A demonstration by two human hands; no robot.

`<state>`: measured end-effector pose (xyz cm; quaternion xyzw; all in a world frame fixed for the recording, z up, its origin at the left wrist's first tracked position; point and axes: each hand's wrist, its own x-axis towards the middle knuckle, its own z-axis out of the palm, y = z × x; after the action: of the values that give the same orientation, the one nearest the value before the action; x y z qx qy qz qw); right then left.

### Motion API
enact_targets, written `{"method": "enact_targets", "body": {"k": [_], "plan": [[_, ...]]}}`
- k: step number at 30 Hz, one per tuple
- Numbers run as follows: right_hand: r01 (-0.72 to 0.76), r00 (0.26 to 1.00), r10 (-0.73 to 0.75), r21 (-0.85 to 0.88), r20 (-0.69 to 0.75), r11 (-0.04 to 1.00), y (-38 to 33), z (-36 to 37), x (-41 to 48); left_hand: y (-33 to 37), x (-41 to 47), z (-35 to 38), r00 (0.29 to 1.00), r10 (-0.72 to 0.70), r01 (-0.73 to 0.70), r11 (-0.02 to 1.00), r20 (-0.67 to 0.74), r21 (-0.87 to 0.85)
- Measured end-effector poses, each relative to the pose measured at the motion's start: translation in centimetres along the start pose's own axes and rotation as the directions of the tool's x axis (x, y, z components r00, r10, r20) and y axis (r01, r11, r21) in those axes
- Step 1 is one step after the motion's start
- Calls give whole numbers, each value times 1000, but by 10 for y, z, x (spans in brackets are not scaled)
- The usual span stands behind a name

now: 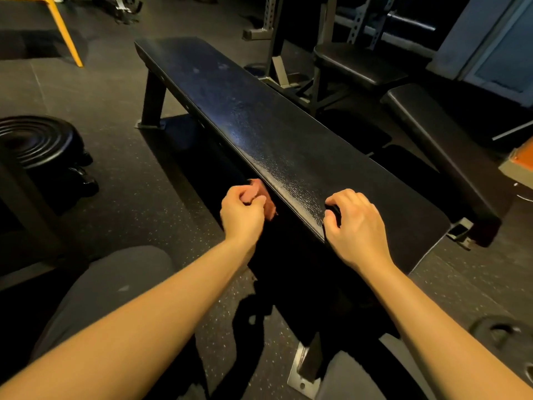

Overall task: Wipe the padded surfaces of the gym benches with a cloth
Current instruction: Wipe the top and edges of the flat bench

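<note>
— Forearms [150,319] lowest in view, both reaching forward. Status of left hand [243,210]?

— Closed round cloth [264,194]: reddish, bunched, held against left long edge of pad [259,125], just below top face.

— Right hand [354,223]?

— Set on near end of pad, fingers curled, thumb at edge. Cannot tell whether gripping pad or merely resting.

— Axis of pad?

— Runs from near right to far left, away from body. Cloth on left flank, close to near end. Nearly whole top face ahead and to right of it.

— Nearer hand for next stroke?

— Left, with cloth in grasp. Probably calls for lifting cloth up over edge onto top face, then pushing along axis toward far end. Right hand well placed for bracing, at a guess.

— Hazard?

— Bunched cloth: small contact patch. Likely better spread flat before stroke.

— Other padding?

— Second pad [432,140] to right, angled, well apart from both hands. Probably out of reach from present stance.
</note>
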<state>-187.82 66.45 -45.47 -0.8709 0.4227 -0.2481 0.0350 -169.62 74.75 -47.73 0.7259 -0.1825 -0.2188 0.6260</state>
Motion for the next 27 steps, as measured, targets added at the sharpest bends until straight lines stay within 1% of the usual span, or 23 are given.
{"method": "enact_targets", "body": {"k": [4, 5, 7, 8, 10, 11, 12, 13, 15, 16, 18, 20, 21, 22, 24, 25, 27], "plan": [[-15, 1000, 15, 66, 2, 998, 2, -1, 1, 7, -54, 15, 999, 47, -48, 998, 19, 37], [-22, 1000, 22, 83, 3, 996, 2, -1, 2, 5, -73, 17, 997, 47, -49, 999, 53, 23], [-40, 999, 40, 120, 5, 992, 4, -1, 3, -5, -113, 16, 981, 59, -61, 998, 185, 3], [-52, 999, 50, 149, 14, 987, 5, -1, 4, -9, -132, 14, 961, 50, -54, 999, 273, 7], [-76, 997, 69, 213, 40, 974, 7, -3, 5, -15, -164, 10, 893, 33, -51, 998, 448, 28], [-83, 996, 72, 234, 56, 969, 9, -4, 4, -16, -170, 7, 874, 27, -46, 999, 484, 27], [-82, 996, 67, 245, 66, 966, 10, -5, 4, -15, -166, 4, 885, 8, -7, 1000, 466, -4], [-75, 996, 60, 251, 69, 965, 10, -5, 4, -12, -155, 3, 910, -6, 32, 998, 414, -57], [-67, 996, 50, 255, 74, 965, 10, -6, 3, -4, -119, 3, 970, -34, 63, 991, 240, -117], [-70, 995, 51, 254, 80, 965, 9, -7, 3, 2, -100, 4, 987, -32, 50, 993, 157, -111], [-86, 994, 65, 259, 89, 962, 9, -7, 3, 12, -80, 11, 998, -12, 13, 1000, 54, -24], [-91, 994, 69, 275, 86, 957, 9, -7, 4, 21, -93, 21, 1000, 10, -8, 998, -20, 61], [-93, 994, 71, 285, 84, 954, 10, -7, 5, 23, -109, 25, 999, 27, -25, 996, -25, 82], [-93, 994, 71, 290, 85, 952, 10, -7, 6, 22, -129, 27, 999, 41, -42, 996, 12, 81], [-89, 994, 67, 289, 85, 953, 11, -7, 6, 10, -165, 26, 982, 52, -61, 997, 180, 45], [-86, 994, 64, 281, 89, 956, 11, -7, 7, 3, -176, 23, 961, 34, -51, 997, 276, 56], [-80, 993, 54, 264, 105, 961, 12, -8, 6, -1, -176, 14, 919, 10, -56, 993, 394, 105]]}}
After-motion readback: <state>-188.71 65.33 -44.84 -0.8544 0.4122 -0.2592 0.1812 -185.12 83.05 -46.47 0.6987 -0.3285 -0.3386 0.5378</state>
